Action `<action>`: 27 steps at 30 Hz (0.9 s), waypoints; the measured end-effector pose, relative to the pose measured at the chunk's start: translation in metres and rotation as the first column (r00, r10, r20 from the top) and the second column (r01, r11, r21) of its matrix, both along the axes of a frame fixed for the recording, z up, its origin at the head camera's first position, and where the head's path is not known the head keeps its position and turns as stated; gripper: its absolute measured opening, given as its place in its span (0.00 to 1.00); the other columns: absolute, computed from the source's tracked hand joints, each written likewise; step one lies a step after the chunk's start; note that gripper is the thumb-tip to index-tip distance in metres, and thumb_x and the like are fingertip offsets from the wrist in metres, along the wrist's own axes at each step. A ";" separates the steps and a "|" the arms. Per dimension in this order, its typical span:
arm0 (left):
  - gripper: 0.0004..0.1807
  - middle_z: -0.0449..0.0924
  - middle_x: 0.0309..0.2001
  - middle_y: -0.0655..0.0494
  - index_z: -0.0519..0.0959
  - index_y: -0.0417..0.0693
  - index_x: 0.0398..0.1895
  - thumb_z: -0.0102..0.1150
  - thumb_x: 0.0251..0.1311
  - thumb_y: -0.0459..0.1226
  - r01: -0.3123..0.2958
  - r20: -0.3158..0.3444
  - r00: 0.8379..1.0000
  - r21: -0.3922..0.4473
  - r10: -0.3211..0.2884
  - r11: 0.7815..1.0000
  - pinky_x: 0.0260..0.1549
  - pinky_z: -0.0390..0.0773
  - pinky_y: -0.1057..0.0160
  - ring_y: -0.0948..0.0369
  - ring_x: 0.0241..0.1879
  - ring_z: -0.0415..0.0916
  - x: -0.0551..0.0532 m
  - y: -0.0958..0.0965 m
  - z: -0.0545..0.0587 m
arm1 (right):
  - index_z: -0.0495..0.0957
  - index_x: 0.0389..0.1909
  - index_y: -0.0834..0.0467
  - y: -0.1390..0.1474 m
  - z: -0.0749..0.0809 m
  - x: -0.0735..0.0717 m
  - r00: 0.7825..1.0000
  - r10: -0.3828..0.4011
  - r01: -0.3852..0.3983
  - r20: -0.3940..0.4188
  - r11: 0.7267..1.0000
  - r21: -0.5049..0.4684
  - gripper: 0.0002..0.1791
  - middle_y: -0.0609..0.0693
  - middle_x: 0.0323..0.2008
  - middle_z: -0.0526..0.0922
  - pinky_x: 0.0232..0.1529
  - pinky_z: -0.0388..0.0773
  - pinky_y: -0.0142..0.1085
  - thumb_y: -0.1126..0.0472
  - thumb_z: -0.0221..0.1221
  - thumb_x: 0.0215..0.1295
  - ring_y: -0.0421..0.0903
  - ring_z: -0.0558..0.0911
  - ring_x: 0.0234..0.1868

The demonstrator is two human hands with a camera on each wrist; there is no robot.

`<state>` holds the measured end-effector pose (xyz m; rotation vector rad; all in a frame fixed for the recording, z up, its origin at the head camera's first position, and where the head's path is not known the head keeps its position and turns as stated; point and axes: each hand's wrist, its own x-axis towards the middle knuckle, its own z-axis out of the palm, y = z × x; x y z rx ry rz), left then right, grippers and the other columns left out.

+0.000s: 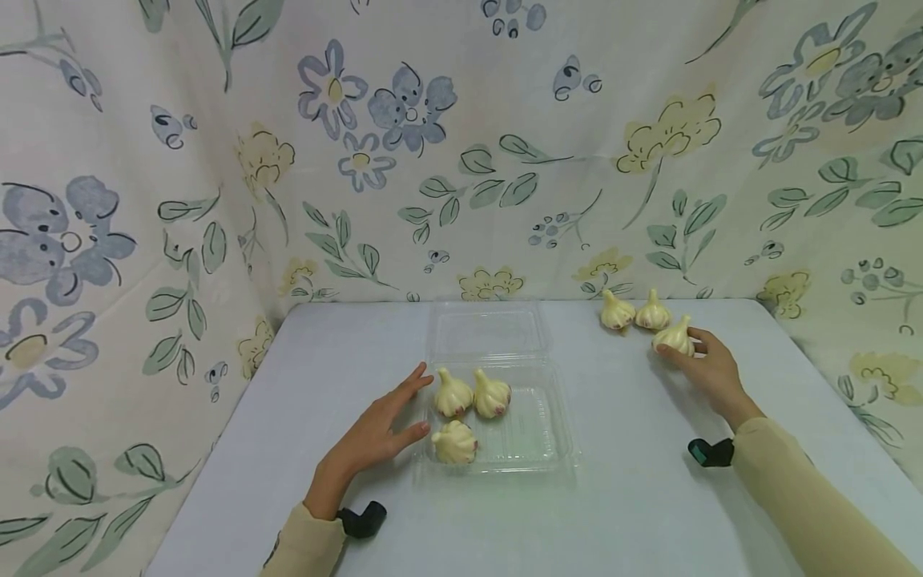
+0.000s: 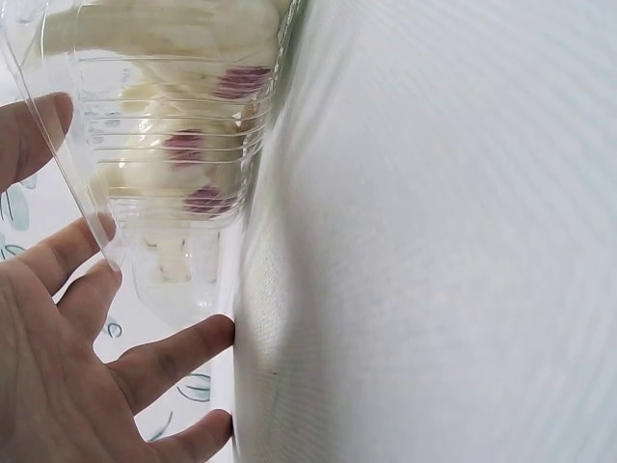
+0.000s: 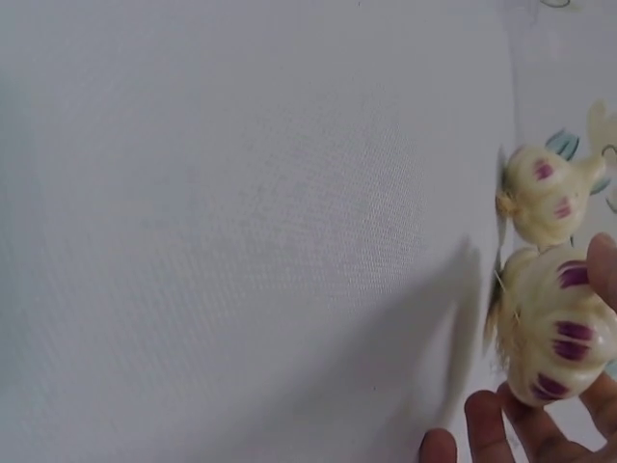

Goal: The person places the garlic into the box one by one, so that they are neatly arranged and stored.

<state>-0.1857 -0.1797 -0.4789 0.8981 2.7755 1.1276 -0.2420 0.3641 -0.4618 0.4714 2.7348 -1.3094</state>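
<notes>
A clear plastic clamshell box (image 1: 530,467) lies with its lid (image 1: 490,332) folded back on the table. In its left half are three garlic bulbs (image 1: 492,394). My left hand (image 1: 373,433) is at the box's left side, fingers spread; in the left wrist view its fingertips (image 2: 104,228) are right at the clear rim and two other fingers reach down to the tabletop. Far to the right, my right hand (image 1: 710,370) holds a garlic bulb (image 1: 674,338) between thumb and fingers. The right wrist view shows this bulb (image 3: 559,333) with purple patches and a rooty base.
Two more garlic bulbs (image 1: 618,311) stand side by side near the table's back edge, just beyond the right hand. The white table (image 1: 627,513) ends at a floral curtain (image 1: 461,160) behind and at the sides. A black wrist device (image 1: 363,519) sits by each sleeve.
</notes>
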 end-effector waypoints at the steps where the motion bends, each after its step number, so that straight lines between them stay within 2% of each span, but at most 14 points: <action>1: 0.38 0.47 0.83 0.57 0.58 0.60 0.80 0.60 0.69 0.48 0.000 -0.001 1.000 -0.001 0.000 1.000 0.70 0.64 0.34 0.47 0.77 0.59 0.000 0.000 0.000 | 0.43 0.81 0.65 -0.001 0.001 0.000 1.000 0.005 -0.005 -0.007 1.000 0.000 0.59 0.78 0.74 0.53 0.62 0.68 0.67 0.30 0.56 0.67 0.74 0.60 0.70; 9: 0.38 0.47 0.83 0.56 0.59 0.59 0.80 0.60 0.69 0.50 0.001 -0.004 1.000 -0.001 -0.001 1.000 0.69 0.64 0.34 0.47 0.77 0.60 -0.001 0.000 -0.002 | 0.47 0.80 0.66 -0.008 0.005 0.004 0.997 0.045 -0.044 -0.066 0.999 0.024 0.55 0.77 0.72 0.57 0.55 0.73 0.62 0.33 0.57 0.69 0.72 0.64 0.68; 21: 0.38 0.47 0.83 0.56 0.59 0.58 0.80 0.60 0.69 0.49 -0.004 -0.002 1.000 -0.001 0.004 1.000 0.69 0.63 0.33 0.46 0.77 0.59 -0.001 0.000 -0.003 | 0.47 0.80 0.64 -0.021 0.011 0.006 0.993 0.093 -0.090 -0.079 0.995 0.033 0.56 0.76 0.74 0.56 0.57 0.74 0.65 0.31 0.56 0.68 0.73 0.64 0.68; 27: 0.38 0.47 0.83 0.56 0.59 0.57 0.80 0.60 0.69 0.48 -0.001 -0.003 1.000 0.006 0.001 1.000 0.69 0.63 0.33 0.46 0.78 0.59 -0.001 0.000 -0.001 | 0.50 0.80 0.63 -0.030 0.013 0.008 0.986 0.108 -0.104 -0.129 0.994 0.036 0.53 0.75 0.73 0.59 0.55 0.76 0.62 0.33 0.57 0.69 0.71 0.69 0.66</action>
